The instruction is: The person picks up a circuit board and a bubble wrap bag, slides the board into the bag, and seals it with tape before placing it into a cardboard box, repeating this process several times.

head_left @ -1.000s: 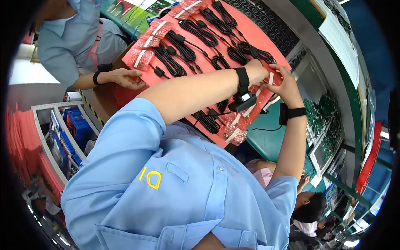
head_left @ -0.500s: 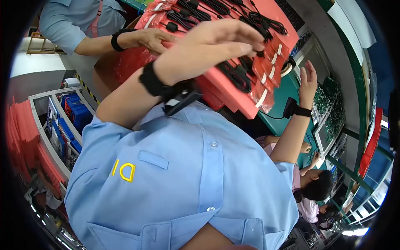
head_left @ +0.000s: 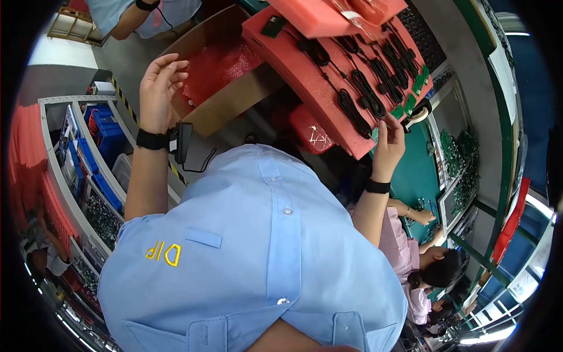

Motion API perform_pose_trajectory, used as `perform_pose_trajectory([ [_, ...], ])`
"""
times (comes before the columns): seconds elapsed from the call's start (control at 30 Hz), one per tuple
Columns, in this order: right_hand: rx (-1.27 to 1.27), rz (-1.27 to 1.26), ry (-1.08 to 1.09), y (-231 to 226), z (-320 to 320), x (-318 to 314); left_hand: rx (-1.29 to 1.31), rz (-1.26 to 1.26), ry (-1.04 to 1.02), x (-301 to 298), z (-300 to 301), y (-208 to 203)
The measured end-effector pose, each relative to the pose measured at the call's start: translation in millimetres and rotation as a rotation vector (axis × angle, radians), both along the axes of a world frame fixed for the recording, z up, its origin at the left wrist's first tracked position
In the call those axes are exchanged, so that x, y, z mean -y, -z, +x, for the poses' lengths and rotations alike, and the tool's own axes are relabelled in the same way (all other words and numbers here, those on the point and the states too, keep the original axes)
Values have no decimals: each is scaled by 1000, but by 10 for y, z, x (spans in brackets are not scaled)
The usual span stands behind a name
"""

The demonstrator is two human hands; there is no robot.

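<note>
My left hand (head_left: 161,88) is raised beside an open cardboard box (head_left: 220,111). Its fingers are loosely bent and apart, with nothing visible in them. My right hand (head_left: 389,149) is at the near right corner of a pink foam sheet (head_left: 346,138), thumb and fingers apart, close to the end of a black coiled cable (head_left: 353,114). Whether its fingertips touch the cable is unclear. Several such cables lie in a row on the foam, with small green circuit boards (head_left: 420,79) along the right edge. Another pink foam piece (head_left: 305,17) with clear red bags (head_left: 369,12) shows at the top.
Red bubble wrap (head_left: 217,67) fills the box. A red stool (head_left: 311,129) stands under the foam. At right a green worktop (head_left: 410,170) runs past a co-worker in pink (head_left: 396,240); another co-worker's arm (head_left: 126,20) is at upper left. Shelves with blue bins (head_left: 108,144) stand left.
My left hand has swung from over the foam to the left, and my right hand has come down to the foam's corner. Bare green boards show where red bags lay. The co-worker's hand has withdrawn.
</note>
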State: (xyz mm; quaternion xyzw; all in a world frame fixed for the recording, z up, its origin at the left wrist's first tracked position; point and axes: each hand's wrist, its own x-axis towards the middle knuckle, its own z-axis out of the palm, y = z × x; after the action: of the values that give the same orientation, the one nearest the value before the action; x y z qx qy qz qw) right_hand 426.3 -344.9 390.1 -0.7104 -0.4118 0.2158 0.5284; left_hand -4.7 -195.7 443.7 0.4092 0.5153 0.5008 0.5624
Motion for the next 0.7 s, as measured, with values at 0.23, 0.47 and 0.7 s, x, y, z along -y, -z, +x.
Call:
perform_pose_trajectory([
  [0.23,404,-42,-495,-725,-584,-1023,-155,-168,-117,-24,-190,828],
  [0.47,879,30,-803,-345,-1092,-2209,-293,-374,-50,178,-211,1408],
  [0.7,1062,-229,-844,126,-1458,-2760,-198,-474,-79,-122,-412,2124],
])
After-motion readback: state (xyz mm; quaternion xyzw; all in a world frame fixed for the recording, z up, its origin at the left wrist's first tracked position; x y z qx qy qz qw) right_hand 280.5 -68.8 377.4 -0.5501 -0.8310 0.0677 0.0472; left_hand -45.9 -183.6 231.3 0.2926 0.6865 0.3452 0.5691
